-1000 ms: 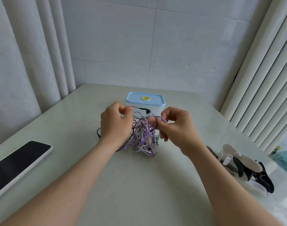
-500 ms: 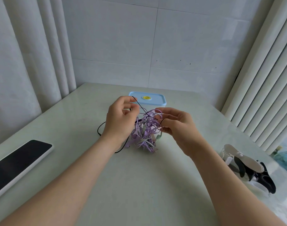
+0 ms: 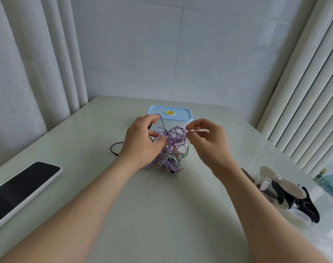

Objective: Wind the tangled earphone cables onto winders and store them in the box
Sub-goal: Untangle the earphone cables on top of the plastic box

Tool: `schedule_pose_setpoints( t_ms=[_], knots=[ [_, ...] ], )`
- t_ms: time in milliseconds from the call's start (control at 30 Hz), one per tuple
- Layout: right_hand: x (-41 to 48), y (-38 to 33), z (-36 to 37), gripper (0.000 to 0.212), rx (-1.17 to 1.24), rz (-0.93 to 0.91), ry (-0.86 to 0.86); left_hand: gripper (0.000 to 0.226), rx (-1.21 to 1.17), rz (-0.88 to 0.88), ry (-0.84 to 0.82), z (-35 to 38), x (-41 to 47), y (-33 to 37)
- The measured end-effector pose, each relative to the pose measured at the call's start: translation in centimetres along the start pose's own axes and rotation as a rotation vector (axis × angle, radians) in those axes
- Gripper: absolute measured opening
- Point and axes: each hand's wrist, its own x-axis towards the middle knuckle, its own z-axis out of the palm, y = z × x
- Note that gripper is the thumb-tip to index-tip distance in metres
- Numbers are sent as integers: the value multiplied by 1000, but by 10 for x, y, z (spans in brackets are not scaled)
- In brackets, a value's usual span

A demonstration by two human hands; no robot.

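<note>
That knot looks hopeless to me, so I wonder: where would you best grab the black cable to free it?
Probably the black cable at its plug end, lying free on the table left of the purple tangle. Come from the left, low: there it is one bare strand, while further in it weaves through the loops behind the left hand.

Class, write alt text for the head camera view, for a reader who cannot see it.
A person's left hand grips a purple and black tangle of earphone cables on a pale table, the right hand poised at its edge. A blue-lidded box stands just behind.
</note>
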Motion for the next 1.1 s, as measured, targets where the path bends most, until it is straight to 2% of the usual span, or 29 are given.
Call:
schedule_pose_setpoints(
  t_ms=[33, 100, 167, 267, 433, 533, 600, 667, 767, 833, 933, 1033, 1100],
  knots=[
    [-1, -3, 0, 12, -74, -41, -9, 45, 28, 13, 6, 0, 0, -1],
    [-6, -11, -1, 9, -35, -46, -93, 21, 38, -3, 9, 0, 0, 0],
    [-9, -16, -5, 26, -7, -4, -199, 8, 26, -68, 15, -1, 0, 4],
    [-11, -18, -2, 30, -131, 30, -283, 13, 44, -149, 5, -6, 1, 10],
    [-10, -8, 3, 19, -334, 100, -219, 37, 259, -136, -173, -4, -2, 2],
    [-9, -7, 2, 20, -246, 215, -205, 62, 315, -144, -268, -1, -5, -1],
    [-7, -8, 0, 16, -130, 289, -175, 68, 315, -142, -271, 0, -4, -2],
    [-4, -6, -2, 15, -102, 314, -123, 59, 293, -135, -291, 0, -4, -3],
    [-4, -1, -3, 17, -139, 309, -86, 23, 196, -154, -338, 0, -3, -3],
    [-4, 2, -1, 16, -136, 315, -98, 11, 160, -148, -359, -2, -3, -2],
    [-3, 3, 0, 18, -132, 299, -39, 19, 135, -133, -394, -3, -3, -2],
    [1, 5, -2, 30, -221, 152, 89, 26, 128, -161, -417, -4, -6, 3],
    [1, 6, -2, 37, -190, 104, -14, 32, 57, -205, -383, -6, -6, 10]
  ],
)
